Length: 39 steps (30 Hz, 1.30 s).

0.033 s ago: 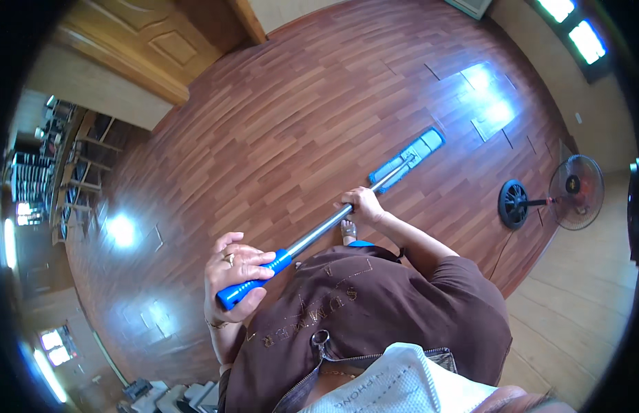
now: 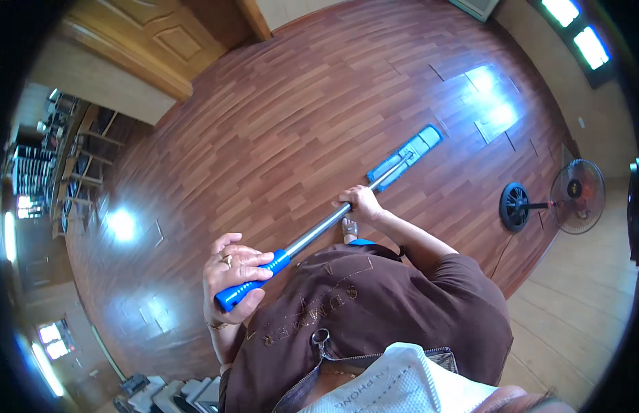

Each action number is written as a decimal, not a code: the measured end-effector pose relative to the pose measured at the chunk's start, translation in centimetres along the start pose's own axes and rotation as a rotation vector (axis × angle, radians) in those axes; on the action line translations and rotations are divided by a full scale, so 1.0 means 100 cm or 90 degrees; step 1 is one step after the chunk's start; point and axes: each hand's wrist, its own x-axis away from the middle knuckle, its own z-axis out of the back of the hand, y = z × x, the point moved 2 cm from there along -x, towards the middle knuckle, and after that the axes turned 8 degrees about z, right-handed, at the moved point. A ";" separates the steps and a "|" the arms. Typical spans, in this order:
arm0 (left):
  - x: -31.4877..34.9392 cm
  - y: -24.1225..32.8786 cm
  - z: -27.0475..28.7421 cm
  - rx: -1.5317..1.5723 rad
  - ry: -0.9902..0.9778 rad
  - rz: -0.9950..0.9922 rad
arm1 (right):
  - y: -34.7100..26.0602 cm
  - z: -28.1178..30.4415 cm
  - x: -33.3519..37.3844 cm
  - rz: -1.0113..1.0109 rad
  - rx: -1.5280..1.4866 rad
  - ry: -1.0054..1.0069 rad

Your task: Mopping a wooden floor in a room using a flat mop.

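Observation:
A flat mop with a blue-edged rectangular head (image 2: 421,141) lies on the wooden floor ahead of me, slanting up to the right. Its silver pole (image 2: 318,230) runs back toward my body and ends in a blue grip (image 2: 254,281). Around that grip, at the lower left, my left hand (image 2: 231,270) is closed, a ring on one finger. Farther along, near the mop head, my right hand (image 2: 363,204) wraps the metal pole. One of my feet, in a sandal (image 2: 350,228), shows just below the right hand.
To the right stands a fan (image 2: 576,196) with a round black base (image 2: 515,206) and a cord trailing along the floor. Wooden chairs (image 2: 85,172) line the left side. A wooden door (image 2: 154,41) is at the far left. Grey objects (image 2: 164,396) sit at the lower left.
The mop head has slid very slightly away and to the left across the floor. Both hands keep their grip.

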 end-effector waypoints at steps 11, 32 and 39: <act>0.118 0.054 0.006 -0.196 0.197 0.061 | -0.072 -0.093 -0.059 0.167 -0.151 -0.211; 0.316 0.142 0.004 -0.377 0.397 0.086 | -0.265 -0.255 -0.025 0.420 -0.279 -0.520; 0.328 0.124 0.004 -0.285 0.435 -0.023 | -0.252 -0.230 0.000 0.360 -0.174 -0.530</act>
